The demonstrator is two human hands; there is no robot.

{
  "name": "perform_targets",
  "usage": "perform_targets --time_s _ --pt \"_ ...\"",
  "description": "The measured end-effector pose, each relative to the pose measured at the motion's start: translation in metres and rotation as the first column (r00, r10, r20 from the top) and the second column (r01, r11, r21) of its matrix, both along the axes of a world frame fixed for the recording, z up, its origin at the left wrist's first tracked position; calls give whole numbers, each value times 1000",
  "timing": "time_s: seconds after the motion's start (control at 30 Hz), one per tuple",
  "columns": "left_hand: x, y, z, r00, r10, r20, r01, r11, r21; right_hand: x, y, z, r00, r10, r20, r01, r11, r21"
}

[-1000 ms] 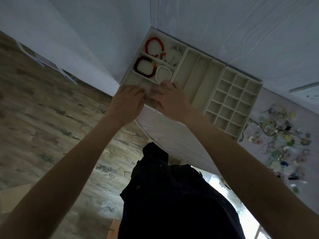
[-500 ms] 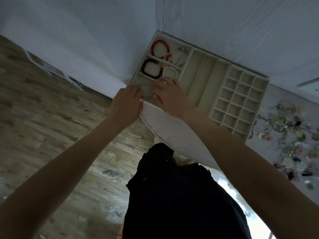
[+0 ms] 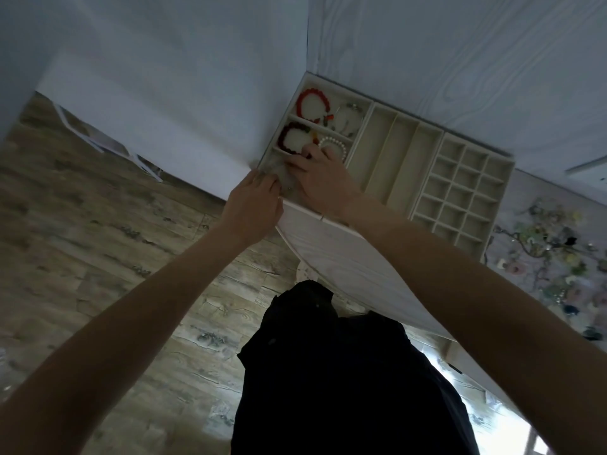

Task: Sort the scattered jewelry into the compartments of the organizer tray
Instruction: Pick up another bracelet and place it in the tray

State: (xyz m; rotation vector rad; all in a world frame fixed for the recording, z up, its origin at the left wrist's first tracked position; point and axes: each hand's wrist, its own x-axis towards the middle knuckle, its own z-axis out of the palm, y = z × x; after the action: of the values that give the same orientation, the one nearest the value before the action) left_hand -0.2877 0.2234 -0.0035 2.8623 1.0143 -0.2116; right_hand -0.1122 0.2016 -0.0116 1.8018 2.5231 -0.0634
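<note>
Partly blurred, hands over tray

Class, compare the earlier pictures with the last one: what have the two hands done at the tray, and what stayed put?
The right hand has reached further into the beige compartment tray, its fingertips now at the dark red bead bracelet. The left hand stays at the near corner. What they hold is blurred. The bracelets kept their compartments.
</note>
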Motion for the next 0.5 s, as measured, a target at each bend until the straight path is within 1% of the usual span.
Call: perform_targets --time_s 0.07,0.13,0.23,0.3,0.37,0.5 --pt "-1 0 3 1000 0 14 0 1000 -6 -1 -2 -1 999 -21 -29 22 999 36" --pt "-4 -2 5 998 -6 56 7 1000 -16 0 -7 -4 998 -32 -59 39 992 120" --pt "-4 -4 4 991 -2 131 5 1000 -22 3 -20 -6 986 -22 -166 52 983 175" --pt "2 -2 3 988 12 156 0 997 -78 1 -29 -6 982 -26 -188 59 983 172" --pt "9 2 3 990 46 131 -26 989 -146 -3 -35 -8 984 -46 -175 71 988 140" --pt "17 4 2 994 81 73 -71 989 -129 -5 -36 -9 977 -94 -190 114 988 100"
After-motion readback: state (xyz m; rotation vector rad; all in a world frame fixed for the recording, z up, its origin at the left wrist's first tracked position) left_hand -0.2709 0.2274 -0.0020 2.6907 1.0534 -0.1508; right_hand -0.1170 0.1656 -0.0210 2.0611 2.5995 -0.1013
